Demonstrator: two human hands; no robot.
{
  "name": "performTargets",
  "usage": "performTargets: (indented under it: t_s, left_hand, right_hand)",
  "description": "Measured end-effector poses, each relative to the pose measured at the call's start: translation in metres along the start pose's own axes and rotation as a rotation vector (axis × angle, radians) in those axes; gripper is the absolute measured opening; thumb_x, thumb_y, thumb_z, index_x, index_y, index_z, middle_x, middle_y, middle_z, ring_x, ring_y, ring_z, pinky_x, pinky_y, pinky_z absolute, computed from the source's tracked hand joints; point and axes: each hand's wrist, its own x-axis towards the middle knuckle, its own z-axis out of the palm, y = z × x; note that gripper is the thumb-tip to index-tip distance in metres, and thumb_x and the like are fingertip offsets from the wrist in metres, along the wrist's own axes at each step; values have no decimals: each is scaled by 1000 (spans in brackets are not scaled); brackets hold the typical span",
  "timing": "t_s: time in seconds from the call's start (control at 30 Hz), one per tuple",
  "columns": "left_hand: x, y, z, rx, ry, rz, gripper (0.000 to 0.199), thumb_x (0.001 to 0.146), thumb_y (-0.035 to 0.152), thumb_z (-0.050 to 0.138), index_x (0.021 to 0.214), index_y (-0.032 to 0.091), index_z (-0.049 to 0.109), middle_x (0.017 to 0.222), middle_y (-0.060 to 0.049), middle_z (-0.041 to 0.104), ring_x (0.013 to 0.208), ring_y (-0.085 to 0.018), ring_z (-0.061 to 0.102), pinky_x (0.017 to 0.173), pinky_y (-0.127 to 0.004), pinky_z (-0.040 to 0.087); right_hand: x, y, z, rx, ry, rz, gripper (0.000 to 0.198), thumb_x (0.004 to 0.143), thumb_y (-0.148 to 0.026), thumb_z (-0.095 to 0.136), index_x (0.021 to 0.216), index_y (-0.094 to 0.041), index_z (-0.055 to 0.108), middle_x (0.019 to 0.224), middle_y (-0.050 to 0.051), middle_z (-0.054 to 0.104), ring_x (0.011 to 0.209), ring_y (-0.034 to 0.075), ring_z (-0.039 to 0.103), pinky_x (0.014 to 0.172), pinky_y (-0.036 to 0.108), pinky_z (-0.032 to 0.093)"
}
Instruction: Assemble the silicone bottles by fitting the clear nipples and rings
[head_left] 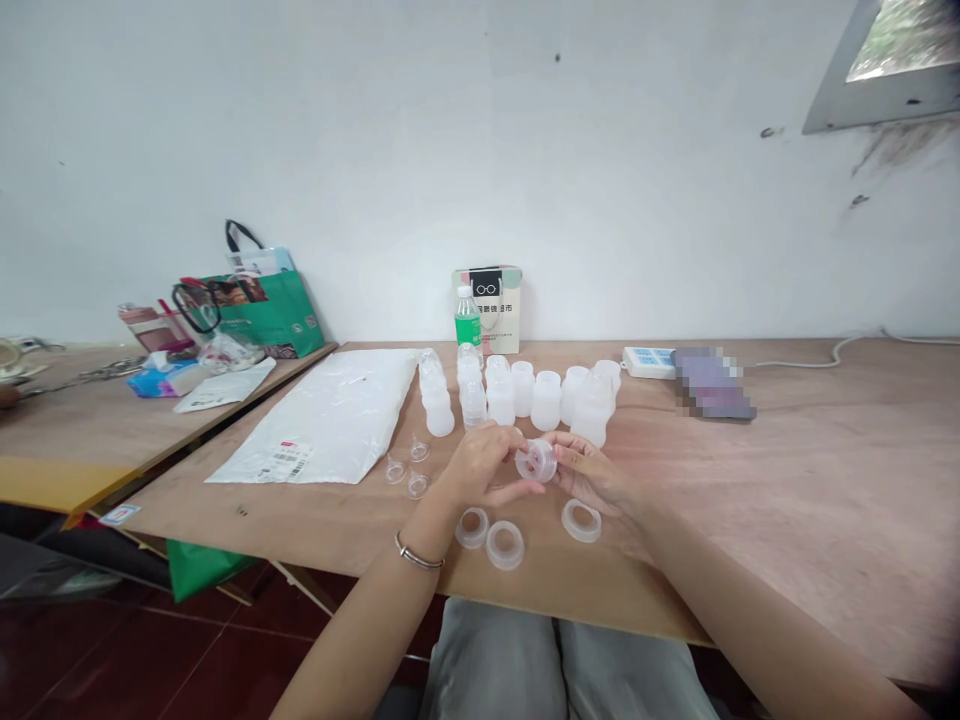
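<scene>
Both hands (536, 470) on ring cap (536, 460)

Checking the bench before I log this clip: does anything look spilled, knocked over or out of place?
Nothing stands out. The white plastic bottles stand upright in a cluster, three collar rings lie flat near the table edge, and three clear nipples sit beside them. Both hands, left hand and right hand, hold one ring. No spill visible.

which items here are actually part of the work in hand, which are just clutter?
In use:
- translucent plastic screw ring, held between left hand and right hand
- three matching rings on the table
- small clear silicone teats
- white plastic bottles

Lying about:
- green-labelled water bottle
- white plastic mailer bag
- green shopping bag
- white power strip
</scene>
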Motion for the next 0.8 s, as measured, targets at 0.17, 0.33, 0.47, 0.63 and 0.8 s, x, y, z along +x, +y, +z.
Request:
performTargets:
  t_s: [0.17, 0.33, 0.47, 0.63, 0.8]
  left_hand:
    - [-1, -1, 3, 62, 74, 15, 8, 88, 25, 51, 84, 19, 48, 61, 2, 54, 53, -12, 46, 54, -25, 39]
    - [-1, -3, 8, 90, 97, 42, 8, 88, 19, 49, 80, 19, 47, 62, 1, 56, 52, -12, 45, 53, -25, 38]
    - [0, -2, 8, 76, 79, 40, 8, 88, 18, 48, 80, 18, 48, 59, 1, 56, 52, -12, 46, 53, -25, 39]
    - [-1, -1, 10, 115, 159, 108, 14, 84, 10, 52, 75, 19, 45, 55, 4, 54, 46, -10, 42, 49, -24, 34]
    - [-3, -2, 13, 102, 213, 94, 13, 85, 13, 51, 75, 19, 47, 54, 4, 55, 45, -9, 46, 47, -23, 34]
  right_hand:
    - [3, 4, -2, 68, -19, -3, 31, 69, -44, 77, 84, -19, 67, 82, 2, 68, 78, 13, 63, 77, 25, 50]
    - [3, 4, 1, 164, -40, -11, 27, 69, -35, 79, 87, -22, 64, 83, -3, 65, 77, 9, 62, 71, 20, 50]
    - [2, 3, 3, 108, -85, -5, 39, 71, -27, 79, 106, -25, 61, 91, -2, 67, 79, 10, 63, 75, 25, 51]
    - [7, 6, 2, 56, 1, -145, 34, 69, -26, 80, 100, -24, 64, 83, -3, 68, 74, 9, 62, 70, 22, 51]
    - [9, 9, 0, 71, 4, -154, 37, 69, -28, 80, 102, -23, 65, 86, -1, 68, 74, 10, 62, 71, 22, 51]
